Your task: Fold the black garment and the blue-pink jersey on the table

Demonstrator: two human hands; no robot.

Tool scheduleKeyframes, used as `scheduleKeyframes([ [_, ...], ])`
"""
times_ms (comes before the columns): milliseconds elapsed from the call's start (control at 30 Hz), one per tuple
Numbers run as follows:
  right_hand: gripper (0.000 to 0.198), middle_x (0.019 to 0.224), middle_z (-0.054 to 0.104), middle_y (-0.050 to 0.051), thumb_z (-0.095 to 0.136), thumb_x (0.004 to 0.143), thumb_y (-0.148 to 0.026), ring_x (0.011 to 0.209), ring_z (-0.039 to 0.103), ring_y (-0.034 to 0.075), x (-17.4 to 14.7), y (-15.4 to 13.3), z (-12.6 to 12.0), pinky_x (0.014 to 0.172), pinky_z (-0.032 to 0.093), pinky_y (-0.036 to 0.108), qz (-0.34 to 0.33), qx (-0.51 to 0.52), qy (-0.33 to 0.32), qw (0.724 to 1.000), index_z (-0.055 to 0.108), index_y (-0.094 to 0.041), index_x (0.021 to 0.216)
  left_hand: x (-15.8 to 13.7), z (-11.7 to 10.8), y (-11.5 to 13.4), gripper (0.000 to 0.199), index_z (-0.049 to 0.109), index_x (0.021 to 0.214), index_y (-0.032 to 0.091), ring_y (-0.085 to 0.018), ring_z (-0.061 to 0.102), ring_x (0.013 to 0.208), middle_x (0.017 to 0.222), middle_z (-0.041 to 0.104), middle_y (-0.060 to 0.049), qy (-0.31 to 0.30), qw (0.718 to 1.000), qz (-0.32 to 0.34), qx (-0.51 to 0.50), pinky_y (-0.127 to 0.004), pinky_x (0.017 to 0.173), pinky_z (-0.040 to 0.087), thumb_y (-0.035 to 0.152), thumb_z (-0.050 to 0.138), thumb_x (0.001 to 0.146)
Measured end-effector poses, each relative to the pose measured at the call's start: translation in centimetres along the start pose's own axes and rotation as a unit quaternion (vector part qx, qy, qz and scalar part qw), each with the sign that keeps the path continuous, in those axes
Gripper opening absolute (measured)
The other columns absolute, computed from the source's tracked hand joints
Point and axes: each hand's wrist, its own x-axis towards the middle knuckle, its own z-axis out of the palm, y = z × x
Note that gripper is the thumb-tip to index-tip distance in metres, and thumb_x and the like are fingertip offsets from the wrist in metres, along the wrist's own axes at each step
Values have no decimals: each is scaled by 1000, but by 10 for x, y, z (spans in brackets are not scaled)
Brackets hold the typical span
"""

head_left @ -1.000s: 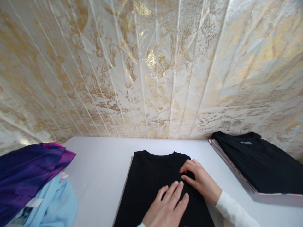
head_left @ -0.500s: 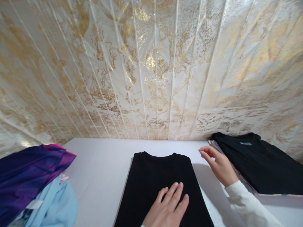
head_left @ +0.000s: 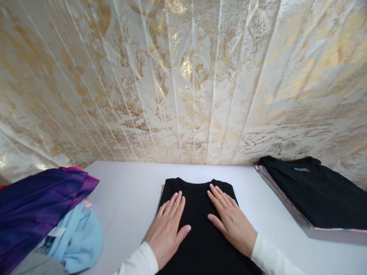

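A black T-shirt (head_left: 197, 233), folded into a neat rectangle with its neckline at the far end, lies on the white table (head_left: 129, 198). My left hand (head_left: 168, 227) rests flat on its left side, fingers stretched toward the collar and thumb spread inward. On the right side, my right hand (head_left: 231, 219) lies flat too, its fingertips just below the neckline and its thumb apart. Neither hand grips the cloth. The shirt's near end runs out of view at the bottom.
To the right sits a stack of folded garments with a black shirt (head_left: 323, 194) on top. At the left lie a purple garment (head_left: 43, 206), a light blue one (head_left: 83, 236) and a grey one (head_left: 37, 263), heaped loosely. A gold-patterned curtain (head_left: 183, 84) hangs behind the table.
My right hand has come from beside the shirt down onto its right side, its pinched fingers opening out. My left hand has slid left and farther up the shirt.
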Motion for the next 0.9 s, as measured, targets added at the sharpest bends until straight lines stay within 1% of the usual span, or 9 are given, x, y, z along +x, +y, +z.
scheduleKeyframes([
  [100, 58, 152, 20, 8, 38, 93, -43, 138, 19, 25, -9, -1, -8, 108, 31, 48, 0, 15, -6, 1000, 25, -20, 145, -3, -7, 4, 58, 14, 147, 20, -23, 17, 139, 152, 17, -9, 11, 999, 22, -25, -44, 108, 30, 34, 40, 97],
  [200, 59, 152, 18, 6, 39, 94, -39, 138, 19, 24, -21, -12, -14, 108, 32, 46, -27, 25, -12, 999, 17, -25, 147, -9, -19, 11, 55, 14, 147, 24, -22, 19, 139, 152, 20, -6, -1, 996, 74, -58, -43, 109, 29, 28, 38, 98],
  [300, 62, 152, 16, 5, 40, 94, -37, 138, 19, 24, -31, -24, -10, 108, 33, 45, -56, 19, -39, 997, 13, -25, 147, -19, -23, 16, 57, 15, 147, 26, -23, 25, 137, 149, 27, -5, -36, 986, 147, -72, -42, 108, 31, 37, 39, 97],
  [367, 61, 152, 15, 4, 41, 93, -36, 138, 18, 25, -33, -28, -5, 108, 32, 47, -70, 9, -48, 996, 13, -25, 147, -25, -20, 16, 62, 14, 147, 23, -24, 27, 136, 149, 27, -6, -46, 983, 170, -59, -41, 107, 32, 43, 41, 95],
  [433, 60, 152, 14, 4, 40, 93, -37, 138, 18, 26, -34, -27, -2, 108, 31, 48, -71, -1, -45, 996, 15, -25, 147, -32, -17, 13, 66, 10, 147, 20, -24, 26, 136, 150, 23, -9, -39, 986, 161, -34, -40, 107, 32, 46, 40, 95],
  [567, 60, 151, 17, 6, 40, 93, -42, 137, 23, 27, -36, -23, -6, 106, 35, 48, -58, -3, -24, 998, 19, -24, 146, -46, -18, 4, 67, 3, 147, 16, -24, 26, 136, 150, 21, -10, 5, 995, 102, 22, -38, 105, 34, 44, 37, 97],
  [667, 65, 151, 18, 7, 43, 92, -40, 135, 27, 27, -45, -25, -16, 104, 39, 46, -70, 2, 6, 998, 12, -24, 147, -59, -28, 5, 62, 3, 148, 17, -23, 28, 135, 150, 24, -9, 42, 994, 91, 51, -35, 104, 34, 36, 35, 98],
  [800, 78, 149, 21, 9, 47, 89, -44, 134, 31, 27, -54, -39, -20, 103, 40, 41, -133, -12, 18, 991, 1, -21, 148, -76, -35, 17, 67, 1, 147, 16, -22, 32, 133, 148, 30, -7, 38, 992, 99, 69, -32, 104, 34, 45, 34, 97],
  [900, 84, 144, 33, 11, 45, 88, -55, 128, 41, 26, -55, -48, -11, 97, 45, 35, -218, -60, 23, 974, 1, -16, 148, -85, -28, 22, 71, -1, 147, 16, -21, 36, 131, 145, 36, -7, 27, 989, 120, 80, -30, 101, 35, 50, 34, 96],
])
